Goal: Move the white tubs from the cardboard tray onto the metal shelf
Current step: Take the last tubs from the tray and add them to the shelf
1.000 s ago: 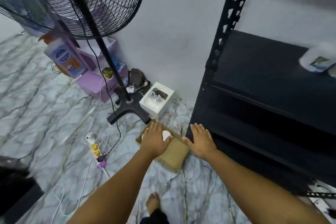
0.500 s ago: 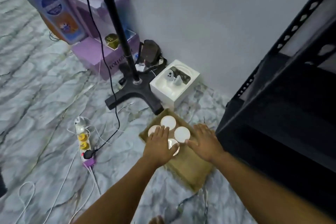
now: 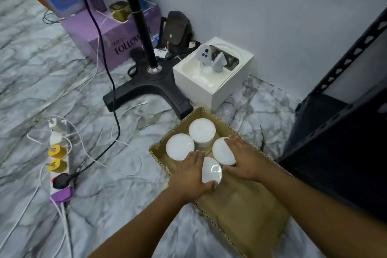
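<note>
Presently, both hands are working inside the cardboard tray (image 3: 240,201), which is sitting on the marble floor (image 3: 41,81) just beside the metal shelf (image 3: 343,153) at 3 o'clock. Four white tubs are standing at the tray's far end.

The left hand (image 3: 189,176) is curling round the nearest tub (image 3: 211,170), thumb under its near edge and fingers along its left flank; that grip is closing on the tub. The right hand (image 3: 244,158) is wrapping the right-hand tub (image 3: 223,151) from its 3 o'clock side, thumb low at 6 o'clock.

Judgement: each grip needs seating on the wall below the lid, not on the lid rim, which could pop off. A straight vertical lift is advisable, since the far tub (image 3: 202,130) and left tub (image 3: 180,146) are crowding at 12 and 10 o'clock and could topple.

No tub is showing on the visible part of the shelf.
</note>
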